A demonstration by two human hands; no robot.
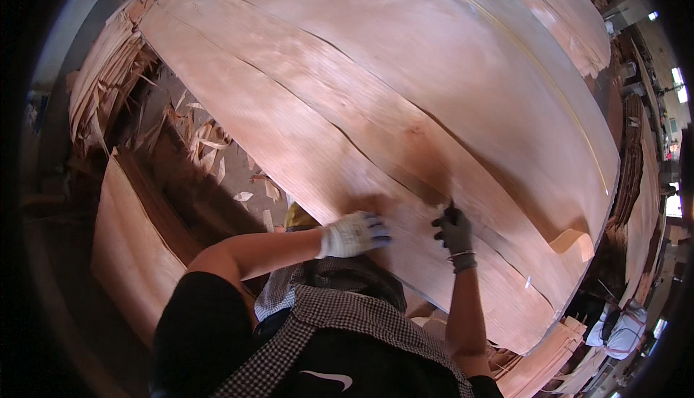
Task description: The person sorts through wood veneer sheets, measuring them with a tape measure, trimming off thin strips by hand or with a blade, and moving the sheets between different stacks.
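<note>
Large thin sheets of pinkish wood veneer (282,120) lie spread before me, with long wavy edges running across them. My left hand (356,234), in a white glove with blue-grey fingers, rests at the near edge of the veneer, fingers stretched out and holding nothing. To its right, my right hand (455,232) in a dark grey glove is closed around a small dark tool (451,207). Only a short tip shows above the fist, so its exact kind is unclear. It is over a veneer strip, close to one of the long edges.
A yellow line (535,54) crosses the far part of the sheets. A curled veneer piece (571,240) sits at the right. Veneer scraps (210,141) litter the floor at left, near a bundle of veneer (108,80) and a leaning stack (134,232). A white sack (622,331) stands far right.
</note>
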